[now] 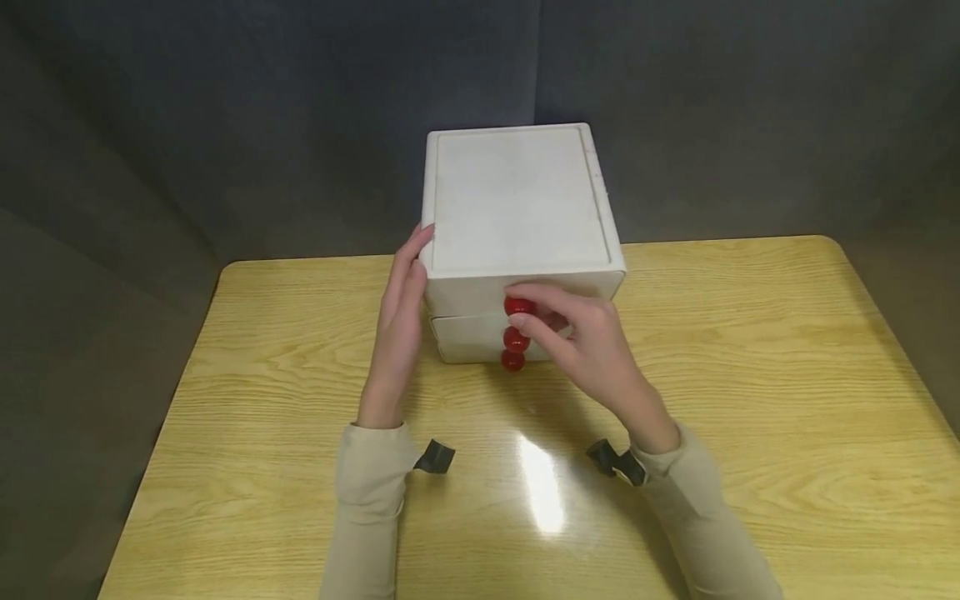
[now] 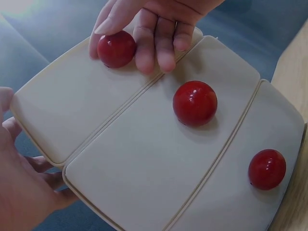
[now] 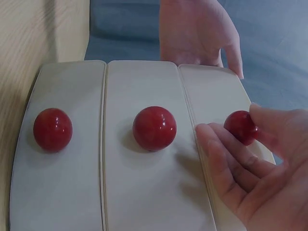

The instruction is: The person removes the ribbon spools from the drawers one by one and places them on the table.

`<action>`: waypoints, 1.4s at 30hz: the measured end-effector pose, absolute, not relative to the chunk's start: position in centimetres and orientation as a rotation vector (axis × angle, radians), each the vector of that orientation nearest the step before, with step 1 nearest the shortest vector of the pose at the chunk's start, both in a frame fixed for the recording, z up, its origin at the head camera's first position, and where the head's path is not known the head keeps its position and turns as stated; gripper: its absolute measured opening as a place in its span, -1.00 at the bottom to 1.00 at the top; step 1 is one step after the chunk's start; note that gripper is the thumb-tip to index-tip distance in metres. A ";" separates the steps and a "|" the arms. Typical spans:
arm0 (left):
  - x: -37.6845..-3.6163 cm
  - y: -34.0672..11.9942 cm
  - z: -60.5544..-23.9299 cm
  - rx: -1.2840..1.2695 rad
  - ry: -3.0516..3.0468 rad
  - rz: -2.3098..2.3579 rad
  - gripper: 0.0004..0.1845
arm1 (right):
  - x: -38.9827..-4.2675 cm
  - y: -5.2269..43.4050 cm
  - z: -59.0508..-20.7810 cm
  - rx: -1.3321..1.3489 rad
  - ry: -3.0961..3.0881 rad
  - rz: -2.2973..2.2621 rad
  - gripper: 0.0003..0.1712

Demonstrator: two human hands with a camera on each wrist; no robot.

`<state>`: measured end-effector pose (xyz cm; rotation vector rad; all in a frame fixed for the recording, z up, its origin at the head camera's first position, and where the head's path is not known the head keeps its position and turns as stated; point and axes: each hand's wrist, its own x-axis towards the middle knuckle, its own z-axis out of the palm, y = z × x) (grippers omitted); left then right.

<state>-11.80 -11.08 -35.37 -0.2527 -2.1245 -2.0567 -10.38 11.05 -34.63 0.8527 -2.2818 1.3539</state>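
Observation:
A small white three-drawer cabinet (image 1: pixel 519 200) stands on the table, each drawer front bearing a round red knob. My right hand (image 1: pixel 592 343) pinches the top knob (image 2: pixel 116 49) between thumb and forefinger, its other fingers stretched out near the drawer front. Below it are the middle knob (image 2: pixel 195 103) and the bottom knob (image 2: pixel 267 169), untouched. Against the cabinet's left side lies my left hand (image 1: pixel 399 321), fingers extended and fingertips at the upper edge. All three drawer fronts (image 3: pixel 139 192) sit about level with one another.
The wood-grain table (image 1: pixel 750 375) extends to both sides and in front of the cabinet. Close behind the cabinet hangs a dark grey curtain (image 1: pixel 300 125). Small black wrist cameras (image 1: pixel 437 457) stick out inward from the sleeves.

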 end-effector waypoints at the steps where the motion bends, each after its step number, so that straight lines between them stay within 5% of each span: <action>1: -11.7 -11.1 -35.4 -0.255 -2.128 -2.055 -0.45 | -10.4 11.0 -34.7 0.847 -2.276 1.359 -0.68; 29: -11.2 -12.2 -35.8 -0.284 -2.153 -2.064 -0.42 | -8.1 10.5 -33.1 0.733 -2.377 1.619 -0.76; 42: -11.1 -11.8 -35.7 -0.307 -2.132 -2.109 -0.42 | -6.1 11.4 -31.5 0.879 -2.568 1.424 -0.84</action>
